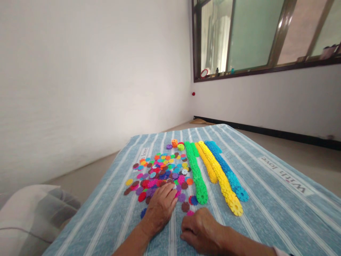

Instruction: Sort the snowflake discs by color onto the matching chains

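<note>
My left hand (163,203) lies over the near edge of a loose pile of small notched plastic discs (160,174) in many colours. Its fingers stretch forward and touch the discs under them. To the right, my right hand (201,227) is closed low over the cloth, beside a pink disc (190,213); whatever its curled fingers hold is hidden. Beyond it run overlapping rows of discs: a long green row (195,170), a long yellow row (221,174) with a shorter orange-yellow row (207,163) alongside, and a blue row (226,167).
A blue-and-white striped cloth (106,209) covers the table. Small stacks, orange (174,143), purple (169,146) and lime (180,147), stand at the far end. A white wall (93,78) rises at left, a window (255,35) at right. Pale fabric (32,217) shows at lower left.
</note>
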`<state>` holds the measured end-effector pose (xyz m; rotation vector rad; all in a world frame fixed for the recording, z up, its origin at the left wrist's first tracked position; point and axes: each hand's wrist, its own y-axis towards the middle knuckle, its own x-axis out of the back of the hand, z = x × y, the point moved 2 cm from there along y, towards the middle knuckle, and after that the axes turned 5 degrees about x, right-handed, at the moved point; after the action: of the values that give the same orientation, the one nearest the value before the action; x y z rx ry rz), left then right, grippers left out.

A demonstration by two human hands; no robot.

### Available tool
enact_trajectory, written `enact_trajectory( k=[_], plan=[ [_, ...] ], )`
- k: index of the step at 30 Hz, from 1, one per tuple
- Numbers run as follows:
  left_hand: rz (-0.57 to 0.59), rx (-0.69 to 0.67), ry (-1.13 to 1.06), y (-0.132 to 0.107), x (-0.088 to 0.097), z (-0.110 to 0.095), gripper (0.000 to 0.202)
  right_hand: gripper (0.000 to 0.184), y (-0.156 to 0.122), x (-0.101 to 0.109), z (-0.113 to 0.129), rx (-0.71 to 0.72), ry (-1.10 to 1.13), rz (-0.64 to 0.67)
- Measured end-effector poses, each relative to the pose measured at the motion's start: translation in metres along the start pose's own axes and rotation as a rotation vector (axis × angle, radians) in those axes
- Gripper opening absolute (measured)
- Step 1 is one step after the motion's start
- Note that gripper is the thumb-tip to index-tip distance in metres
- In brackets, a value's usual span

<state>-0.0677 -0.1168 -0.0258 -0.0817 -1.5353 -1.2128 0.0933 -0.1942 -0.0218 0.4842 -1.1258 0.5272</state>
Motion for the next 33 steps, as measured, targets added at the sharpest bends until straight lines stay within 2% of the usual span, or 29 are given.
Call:
enact_trajectory(
  k=[10,18,25,33],
  plan=[
    [0.004,0.002,0.016,0.0021,0.0032,-0.0007,0.022,0.017,-0.0025,0.0028,-0.0003,0.024,-0.007,0.008],
    [-0.022,0.005,0.003,0.0012,-0.0015,0.0007,0.024,0.019,-0.0017,0.0034,-0.0003,0.021,-0.012,0.015],
    [0.043,0.032,-0.039,0.0045,0.0032,-0.0016,0.021,0.016,-0.0039,0.0020,-0.0012,0.032,0.039,0.005],
    [0.072,0.075,-0.044,0.0038,0.0001,0.0028,0.017,0.017,-0.0076,-0.0012,-0.0015,0.036,0.053,-0.042]
  ],
)
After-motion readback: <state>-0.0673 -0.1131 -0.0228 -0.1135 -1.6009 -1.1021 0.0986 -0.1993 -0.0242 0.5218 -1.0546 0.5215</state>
